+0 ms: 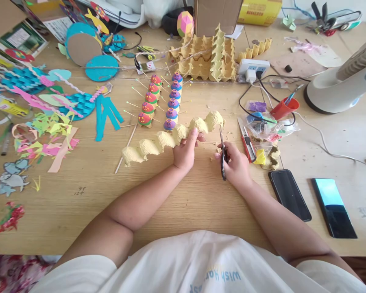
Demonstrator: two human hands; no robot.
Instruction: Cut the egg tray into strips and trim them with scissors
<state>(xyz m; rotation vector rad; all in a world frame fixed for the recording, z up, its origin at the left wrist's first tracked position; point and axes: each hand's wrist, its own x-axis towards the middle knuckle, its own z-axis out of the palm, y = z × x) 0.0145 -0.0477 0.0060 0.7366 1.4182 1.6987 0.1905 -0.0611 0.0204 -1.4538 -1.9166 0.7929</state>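
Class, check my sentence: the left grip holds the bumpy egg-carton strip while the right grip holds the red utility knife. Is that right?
Not quite: the right grip holds scissors; the red utility knife lies on the table, as the head view shows. The left grip does hold the bumpy egg-carton strip.

Blue letters are running upside down across white shirt, "wish" showing, rest folding away. Pen digits are sitting on tabletop, looking like "48" above "124", unsure. Red print on yellow box is blurring past reading.
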